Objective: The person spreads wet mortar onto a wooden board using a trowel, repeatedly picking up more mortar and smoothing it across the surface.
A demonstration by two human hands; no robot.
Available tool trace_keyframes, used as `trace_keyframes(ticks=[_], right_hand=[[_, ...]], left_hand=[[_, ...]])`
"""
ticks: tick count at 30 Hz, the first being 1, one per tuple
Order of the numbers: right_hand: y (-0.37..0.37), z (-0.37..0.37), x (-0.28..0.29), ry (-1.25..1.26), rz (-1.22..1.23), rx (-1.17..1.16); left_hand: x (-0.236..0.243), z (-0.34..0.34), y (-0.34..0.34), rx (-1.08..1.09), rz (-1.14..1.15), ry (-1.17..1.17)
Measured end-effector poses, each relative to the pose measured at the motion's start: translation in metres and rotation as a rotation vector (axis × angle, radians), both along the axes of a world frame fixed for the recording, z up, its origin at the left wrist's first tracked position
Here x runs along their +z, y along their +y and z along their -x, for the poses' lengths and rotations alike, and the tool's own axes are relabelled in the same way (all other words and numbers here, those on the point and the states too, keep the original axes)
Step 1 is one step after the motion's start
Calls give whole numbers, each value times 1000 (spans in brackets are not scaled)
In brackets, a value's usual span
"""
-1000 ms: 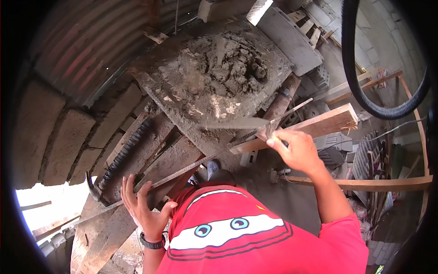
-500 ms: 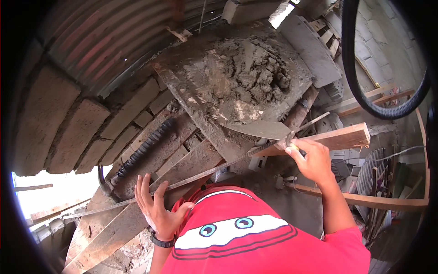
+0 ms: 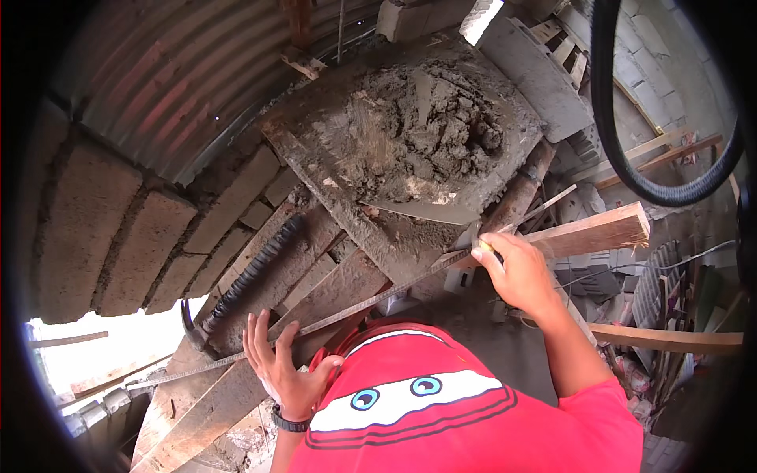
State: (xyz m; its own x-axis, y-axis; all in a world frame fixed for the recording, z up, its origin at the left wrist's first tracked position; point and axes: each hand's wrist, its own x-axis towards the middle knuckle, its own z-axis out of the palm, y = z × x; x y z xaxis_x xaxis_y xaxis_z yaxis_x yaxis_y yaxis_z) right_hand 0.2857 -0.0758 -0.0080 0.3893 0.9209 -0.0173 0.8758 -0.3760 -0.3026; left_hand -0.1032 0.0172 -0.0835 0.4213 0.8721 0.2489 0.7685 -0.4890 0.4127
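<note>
A mason's trowel [image 3: 426, 211] is lying right of centre over the near side of a mortar board, its thin blade pointing left and its handle sitting in the right hand [image 3: 516, 266].

From the left, a block wall [image 3: 98, 232] is rising under a sheet of corrugated metal [image 3: 158, 87]. Beside it, a claw hammer [image 3: 252, 272] with a black coiled grip is resting aslant on wooden planks [image 3: 347, 282], its head pointing down to the left. Just below the hammer, the left hand [image 3: 288, 369] is hovering palm inward, its fingers spreading loose and gripping nothing; a black wristwatch [image 3: 292, 419] is circling that wrist. A thin ribbed bar [image 3: 355, 306] is running diagonally behind those fingers; whether they are touching it, I cannot tell.

In the middle, the mortar board [image 3: 323, 189] is carrying a rough grey heap of wet mortar [image 3: 441, 118], which is lying just beyond the trowel blade. On the right, the fingers of the right hand are closing around the trowel's handle, a bit of yellow showing between them. Behind that hand, a timber plank [image 3: 591, 229] is jutting rightward, and above it a black ribbed hose [image 3: 605, 94] is hanging in a loop.
</note>
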Motion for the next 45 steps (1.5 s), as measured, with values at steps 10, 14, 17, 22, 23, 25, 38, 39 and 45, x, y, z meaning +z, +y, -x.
trace_keyframes(ticks=[10, 14, 17, 22, 23, 25, 38, 39, 45], right_hand=[[18, 47, 7, 249, 71, 84], [43, 50, 0, 217, 48, 121], [76, 53, -14, 112, -50, 194], [133, 56, -28, 71, -62, 187], [145, 55, -29, 88, -60, 174], [166, 48, -25, 83, -37, 146], [157, 52, -1, 78, -45, 202], [162, 55, -9, 73, -36, 198], [197, 39, -13, 29, 1, 140]], left_hand=[[-2, 1, 0, -24, 12, 4], [-2, 1, -1, -23, 10, -1], [-1, 0, -1, -29, 9, -15], [-3, 1, 0, -28, 5, -42], [-3, 2, 0, -22, 4, -50], [-3, 4, -1, -14, -2, -55], [2, 0, -2, -36, 33, -22], [3, 1, -1, -46, 27, -18], [0, 6, -2, -44, 28, -33]])
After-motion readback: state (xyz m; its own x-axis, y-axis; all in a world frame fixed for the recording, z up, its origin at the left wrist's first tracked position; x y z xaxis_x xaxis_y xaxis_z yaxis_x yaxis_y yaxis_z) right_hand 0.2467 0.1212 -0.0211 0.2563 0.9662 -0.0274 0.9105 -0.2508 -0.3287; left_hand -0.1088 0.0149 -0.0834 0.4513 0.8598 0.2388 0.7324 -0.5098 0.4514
